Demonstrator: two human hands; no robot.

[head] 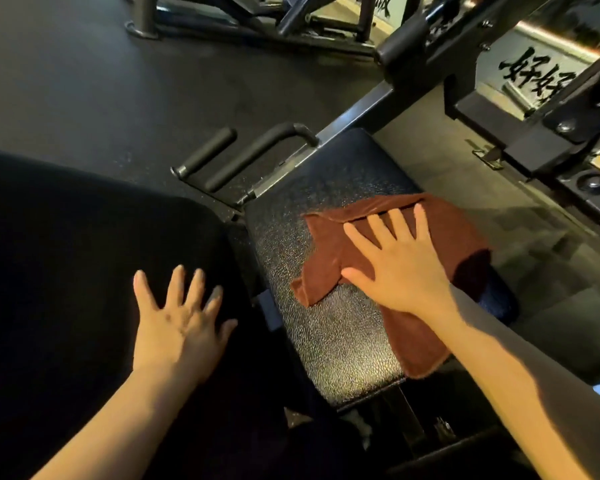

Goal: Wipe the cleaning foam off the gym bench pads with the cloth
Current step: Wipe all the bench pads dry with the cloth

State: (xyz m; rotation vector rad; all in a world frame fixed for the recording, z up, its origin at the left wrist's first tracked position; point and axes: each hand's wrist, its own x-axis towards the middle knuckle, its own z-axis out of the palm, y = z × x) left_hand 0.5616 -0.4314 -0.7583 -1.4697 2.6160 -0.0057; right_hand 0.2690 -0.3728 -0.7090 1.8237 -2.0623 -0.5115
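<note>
A brown cloth (440, 237) lies spread over the right half of a dark textured seat pad (312, 334), whose surface glistens wet. My right hand (399, 265) presses flat on the cloth with straight, spread fingers. A larger black pad (66, 271) fills the left of the view. On it rests my left hand (181, 320), flat with its fingers spread, holding nothing. No white foam is plainly visible on either pad.
Two black foam-grip handles (222, 157) stick out behind the seat pad. A heavy black machine frame (499, 109) crosses the upper right, with a wall bearing black characters behind it. Dark rubber floor (84, 81) lies beyond, with another machine's base at the top.
</note>
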